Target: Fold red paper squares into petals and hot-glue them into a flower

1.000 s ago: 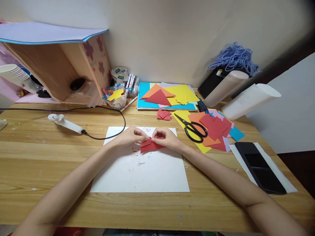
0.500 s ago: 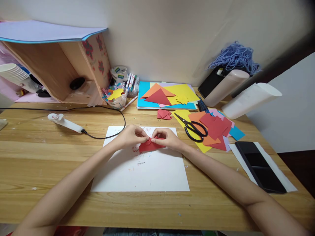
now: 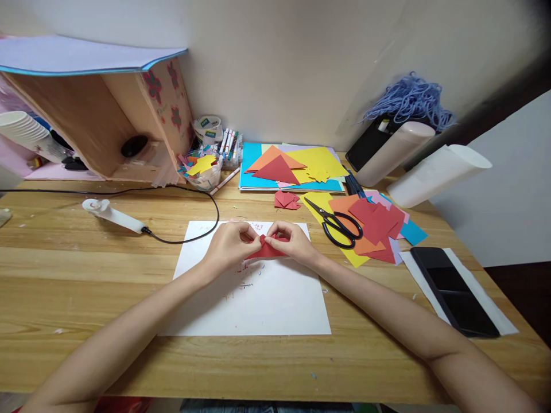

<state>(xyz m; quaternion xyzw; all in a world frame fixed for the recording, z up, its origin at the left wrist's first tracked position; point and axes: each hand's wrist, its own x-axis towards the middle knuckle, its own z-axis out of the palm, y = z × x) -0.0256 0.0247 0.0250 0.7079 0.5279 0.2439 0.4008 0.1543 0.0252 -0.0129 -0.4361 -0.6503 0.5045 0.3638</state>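
Between both hands is a folded piece of red paper (image 3: 267, 249), held just over a white sheet (image 3: 275, 304) marked with small coloured smudges. My left hand (image 3: 233, 244) pinches its left part between thumb and fingers. On the other side, my right hand (image 3: 291, 242) grips the right part, its thumb near the left thumb at the paper's upper middle. The fingers cover much of the red paper, so its folds show only in part. A smaller folded red paper piece (image 3: 287, 200) lies on the desk behind the right hand.
Black-handled scissors (image 3: 340, 222) rest on coloured paper scraps (image 3: 379, 223) at the right. A phone (image 3: 454, 291) lies farther right. Behind are stacked coloured sheets (image 3: 293, 166) and a tub of scraps (image 3: 205, 172). A white corded tool (image 3: 114, 215) sits at left, its cable reaching the white sheet.
The red paper has tilted, so less of its front face shows below the fingers. My left hand has turned slightly, its thumb now nearer the paper's middle; the right hand has hardly moved.
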